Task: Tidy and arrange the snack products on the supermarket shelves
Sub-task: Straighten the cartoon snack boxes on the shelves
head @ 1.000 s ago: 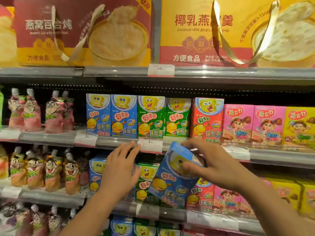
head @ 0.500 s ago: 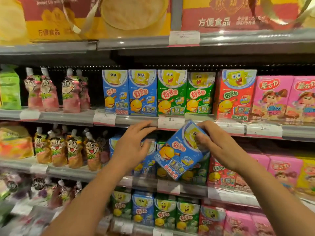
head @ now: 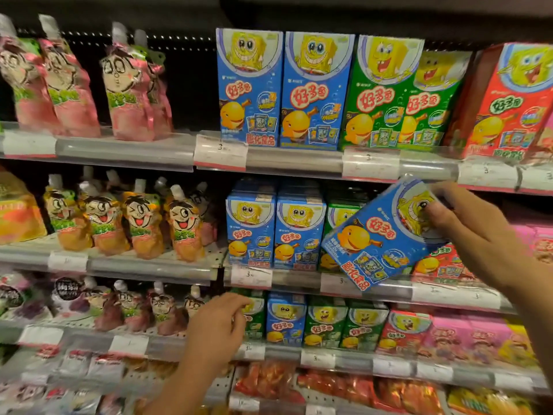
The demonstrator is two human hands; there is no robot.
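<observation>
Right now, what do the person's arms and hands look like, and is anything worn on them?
Both forearms are bare as far as the picture shows, with no sleeve in view. The left hand and the right hand carry no glove, and no ring, watch or bracelet shows. Fingernails look short and unpainted, though the picture is slightly blurred.

Dim aisle, blurred, warped edges.
</observation>
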